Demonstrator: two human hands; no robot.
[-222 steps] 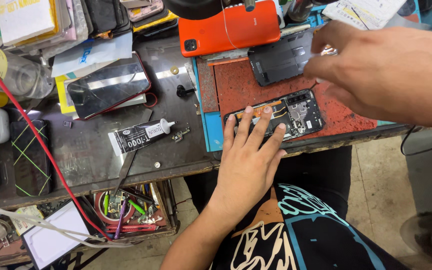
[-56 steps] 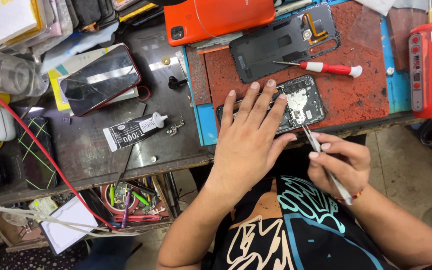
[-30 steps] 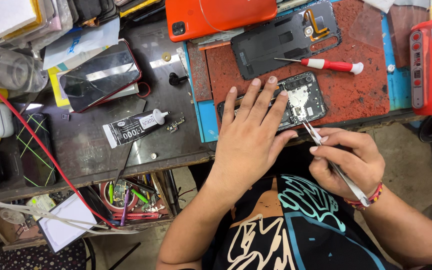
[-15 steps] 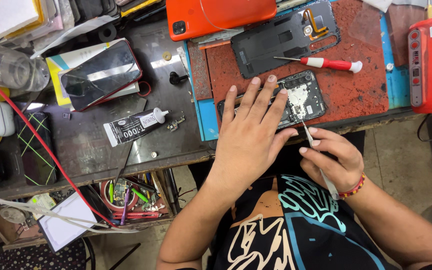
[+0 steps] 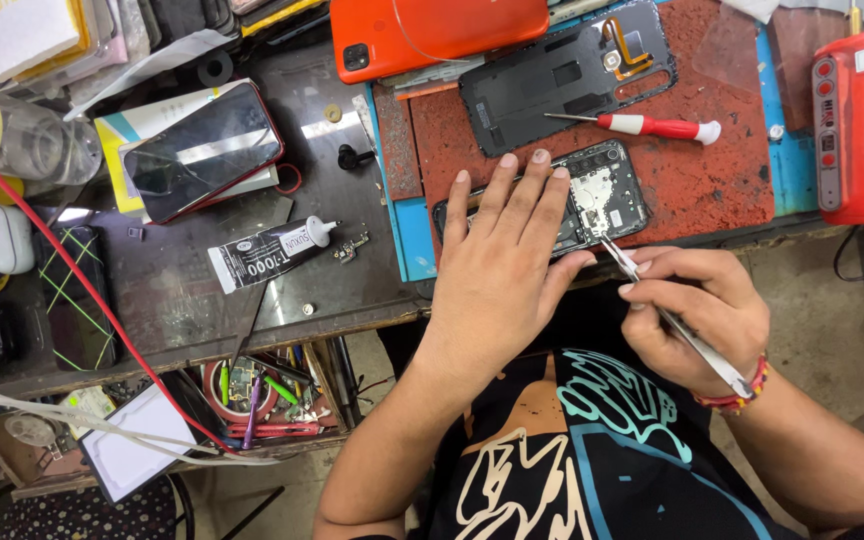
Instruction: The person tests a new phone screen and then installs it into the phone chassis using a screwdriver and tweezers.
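Metal tweezers [image 5: 672, 320] in the right hand [image 5: 697, 315] have tilted flatter.

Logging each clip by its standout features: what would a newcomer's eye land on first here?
First, the left hand pressed flat on an opened phone on the rust-red mat, while the right hand pinches metal tweezers with the tips at the phone's near edge. Next come the bright orange phone back at the top and the red power tool at the far right.
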